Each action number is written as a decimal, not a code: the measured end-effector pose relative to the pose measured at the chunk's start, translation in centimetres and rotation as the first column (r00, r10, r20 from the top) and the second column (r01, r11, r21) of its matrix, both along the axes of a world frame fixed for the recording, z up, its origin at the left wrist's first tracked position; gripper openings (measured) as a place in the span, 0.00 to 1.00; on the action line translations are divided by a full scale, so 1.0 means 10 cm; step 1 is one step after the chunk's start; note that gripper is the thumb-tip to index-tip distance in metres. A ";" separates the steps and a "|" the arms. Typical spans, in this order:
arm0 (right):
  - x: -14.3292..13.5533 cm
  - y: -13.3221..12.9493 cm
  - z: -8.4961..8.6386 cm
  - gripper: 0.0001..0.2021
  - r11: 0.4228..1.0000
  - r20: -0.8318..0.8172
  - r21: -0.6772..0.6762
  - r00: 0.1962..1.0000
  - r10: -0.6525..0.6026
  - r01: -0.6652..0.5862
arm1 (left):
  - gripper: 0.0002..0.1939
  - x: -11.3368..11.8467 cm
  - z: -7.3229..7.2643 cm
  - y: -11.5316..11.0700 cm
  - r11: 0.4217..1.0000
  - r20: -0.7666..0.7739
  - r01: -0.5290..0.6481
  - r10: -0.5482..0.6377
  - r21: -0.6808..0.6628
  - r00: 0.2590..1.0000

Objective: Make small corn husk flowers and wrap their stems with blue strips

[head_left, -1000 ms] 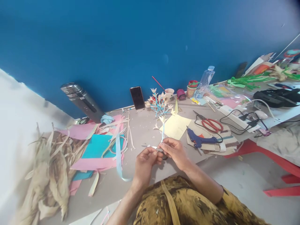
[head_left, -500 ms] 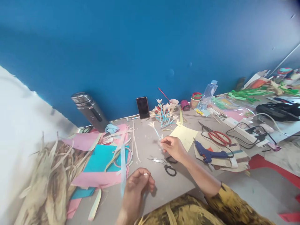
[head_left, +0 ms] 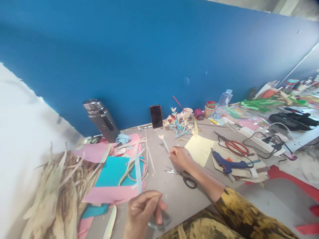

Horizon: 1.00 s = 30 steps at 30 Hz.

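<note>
In the head view, my right hand (head_left: 179, 157) is closed around the lower end of a small pale flower (head_left: 161, 137) on a light stem. My left hand (head_left: 146, 209) is near the front edge, its thumb and index finger pressed together; a curved, translucent pale strip (head_left: 160, 227) shows just beneath its fingers. Black-handled scissors (head_left: 189, 182) lie partly under my right wrist. Beyond my right hand stands a cluster of pale flowers with light-blue stems (head_left: 179, 124). A pale yellow sheet (head_left: 201, 149) lies to its right.
A dark flask (head_left: 103, 122), a propped phone (head_left: 156, 117) and a plastic bottle (head_left: 223, 101) stand along the blue wall. Dried husks (head_left: 54, 196) and a turquoise sheet (head_left: 107, 172) are at the left. A blue glue gun (head_left: 228, 164) and red-handled scissors (head_left: 239, 148) lie at the right.
The view has shifted slightly. My left fingers have closed together, and the small white piece seen on them earlier is hidden. The flower in my right hand now tilts more to the left.
</note>
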State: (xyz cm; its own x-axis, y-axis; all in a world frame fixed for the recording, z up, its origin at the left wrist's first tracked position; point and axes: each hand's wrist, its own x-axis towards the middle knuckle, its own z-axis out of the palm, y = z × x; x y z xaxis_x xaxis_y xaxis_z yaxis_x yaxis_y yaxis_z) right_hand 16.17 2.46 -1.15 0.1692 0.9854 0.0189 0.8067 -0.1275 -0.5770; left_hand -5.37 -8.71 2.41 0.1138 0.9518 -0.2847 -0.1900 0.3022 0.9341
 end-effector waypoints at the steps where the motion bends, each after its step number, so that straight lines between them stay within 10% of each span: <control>1: -0.01 0.00 -0.01 0.07 1.000 0.018 -0.002 1.000 -0.004 0.004 | 0.15 0.00 0.02 0.00 1.000 -0.019 -0.019 0.019 0.014 1.000; 10: -0.04 0.03 -0.01 0.08 1.000 0.088 0.006 0.996 0.006 -0.007 | 0.18 -0.06 0.02 -0.04 0.996 0.106 0.060 -0.053 -0.072 0.993; 17: -0.03 -0.40 0.37 0.07 0.976 -0.034 0.148 0.985 0.168 -0.162 | 0.14 0.02 -0.01 -0.04 0.966 0.415 0.256 -0.225 -0.022 0.881; 22: -0.01 -0.97 0.51 0.10 0.898 -0.442 0.289 0.786 0.432 -0.331 | 0.18 0.26 -0.05 -0.09 0.974 0.262 0.228 -0.219 -0.003 0.940; 26: 0.13 -0.93 0.35 0.12 0.967 -0.635 0.216 0.732 0.245 -0.136 | 0.20 0.42 -0.09 -0.09 0.996 0.093 0.071 -0.075 0.049 0.993; 30: 0.24 -0.65 0.12 0.13 0.990 -0.898 0.138 0.422 0.122 0.008 | 0.15 0.45 -0.18 -0.03 0.995 0.054 -0.085 0.083 0.051 0.995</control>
State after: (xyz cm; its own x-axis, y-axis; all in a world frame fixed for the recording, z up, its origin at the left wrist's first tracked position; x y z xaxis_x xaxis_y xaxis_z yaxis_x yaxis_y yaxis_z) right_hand 18.55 -4.01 0.06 0.0963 0.9953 -0.0080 -0.1833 0.0099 -0.9830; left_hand -0.89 -9.01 0.60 0.0460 0.9722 -0.2294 -0.2614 0.2334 0.9366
